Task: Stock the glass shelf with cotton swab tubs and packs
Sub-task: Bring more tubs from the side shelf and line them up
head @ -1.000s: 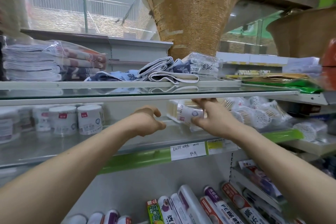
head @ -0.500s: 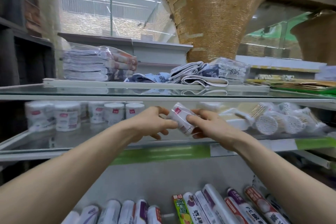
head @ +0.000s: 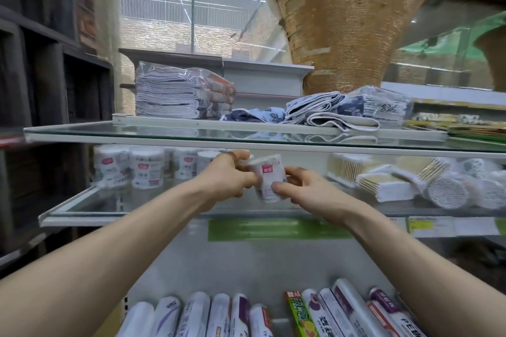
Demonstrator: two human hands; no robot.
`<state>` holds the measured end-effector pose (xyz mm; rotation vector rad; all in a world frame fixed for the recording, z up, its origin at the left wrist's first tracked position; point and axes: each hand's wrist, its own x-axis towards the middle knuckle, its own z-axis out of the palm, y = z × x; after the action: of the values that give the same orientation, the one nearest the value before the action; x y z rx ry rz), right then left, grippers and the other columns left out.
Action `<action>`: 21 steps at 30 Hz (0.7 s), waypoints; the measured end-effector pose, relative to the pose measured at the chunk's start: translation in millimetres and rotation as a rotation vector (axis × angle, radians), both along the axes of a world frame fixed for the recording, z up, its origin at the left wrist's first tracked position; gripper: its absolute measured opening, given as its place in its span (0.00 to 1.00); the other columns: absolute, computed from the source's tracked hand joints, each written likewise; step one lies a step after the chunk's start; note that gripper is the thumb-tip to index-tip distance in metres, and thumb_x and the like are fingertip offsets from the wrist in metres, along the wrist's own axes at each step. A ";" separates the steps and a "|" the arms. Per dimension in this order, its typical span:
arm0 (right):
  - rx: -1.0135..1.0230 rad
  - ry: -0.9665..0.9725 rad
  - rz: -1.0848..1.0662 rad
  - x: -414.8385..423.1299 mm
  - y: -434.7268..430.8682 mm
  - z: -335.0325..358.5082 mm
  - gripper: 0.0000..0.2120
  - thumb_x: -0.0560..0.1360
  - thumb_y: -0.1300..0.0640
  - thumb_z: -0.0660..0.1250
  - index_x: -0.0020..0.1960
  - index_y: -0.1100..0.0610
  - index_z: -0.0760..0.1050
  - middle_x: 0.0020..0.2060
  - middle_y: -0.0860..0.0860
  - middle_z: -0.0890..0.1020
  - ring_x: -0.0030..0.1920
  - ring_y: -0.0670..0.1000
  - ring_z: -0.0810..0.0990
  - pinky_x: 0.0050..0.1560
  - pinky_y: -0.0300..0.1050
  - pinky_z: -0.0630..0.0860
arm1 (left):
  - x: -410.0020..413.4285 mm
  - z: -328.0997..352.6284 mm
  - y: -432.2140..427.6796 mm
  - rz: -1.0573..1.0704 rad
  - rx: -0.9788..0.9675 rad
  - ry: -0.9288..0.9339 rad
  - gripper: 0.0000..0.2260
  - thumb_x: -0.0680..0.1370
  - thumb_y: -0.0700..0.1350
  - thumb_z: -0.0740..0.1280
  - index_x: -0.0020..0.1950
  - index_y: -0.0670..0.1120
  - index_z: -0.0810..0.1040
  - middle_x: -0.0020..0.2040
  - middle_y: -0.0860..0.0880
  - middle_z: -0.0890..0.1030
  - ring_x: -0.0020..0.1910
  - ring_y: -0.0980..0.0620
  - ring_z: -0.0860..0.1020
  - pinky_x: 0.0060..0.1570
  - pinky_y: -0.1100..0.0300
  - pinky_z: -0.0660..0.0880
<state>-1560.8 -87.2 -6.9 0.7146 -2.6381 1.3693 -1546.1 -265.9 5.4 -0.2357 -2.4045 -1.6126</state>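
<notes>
Clear glossy glass shelf [head: 169,204], white painted metal edge. Small white cylindrical tub [head: 267,179]: smooth paper-look label. Folded blue-white cloth towels [head: 323,115] in shiny clear plastic wrap. Tan woven-mesh column [head: 353,22], rough, matt.

8306 is showing on the wrapped cloth pack [head: 383,107] at two o'clock. PE is showing on a roll [head: 398,316] at five o'clock.

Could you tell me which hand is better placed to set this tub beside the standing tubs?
Left. The left hand holds the tub on the side nearest the standing tubs.
</notes>
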 end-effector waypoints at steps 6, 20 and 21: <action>0.037 0.016 0.022 -10.1 -15.4 -5.4 0.13 0.74 0.59 0.69 0.58 0.49 0.75 0.53 0.49 0.83 0.55 0.48 0.81 0.62 0.49 0.75 | -3.6 -5.2 -5.9 0.010 -0.066 0.009 0.27 0.75 0.40 0.71 0.72 0.44 0.67 0.56 0.47 0.78 0.49 0.52 0.76 0.40 0.62 0.74; 0.108 -0.019 0.076 -24.4 -69.8 -3.7 0.17 0.70 0.61 0.72 0.58 0.58 0.79 0.51 0.53 0.84 0.52 0.52 0.82 0.57 0.46 0.77 | 4.6 -2.2 -53.3 0.077 -0.333 -0.106 0.12 0.74 0.42 0.72 0.57 0.47 0.80 0.50 0.50 0.83 0.47 0.54 0.79 0.44 0.64 0.73; 0.116 -0.017 0.078 -25.8 -75.2 -3.6 0.17 0.70 0.61 0.72 0.59 0.58 0.78 0.51 0.53 0.84 0.52 0.52 0.82 0.57 0.46 0.77 | 5.7 -2.0 -56.3 0.087 -0.352 -0.114 0.14 0.73 0.41 0.73 0.57 0.47 0.80 0.50 0.50 0.83 0.49 0.53 0.79 0.50 0.62 0.75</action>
<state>-1586.6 -162.4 -10.5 0.8315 -2.7494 1.2541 -1540.4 -322.3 3.4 -0.0988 -2.7345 -1.1885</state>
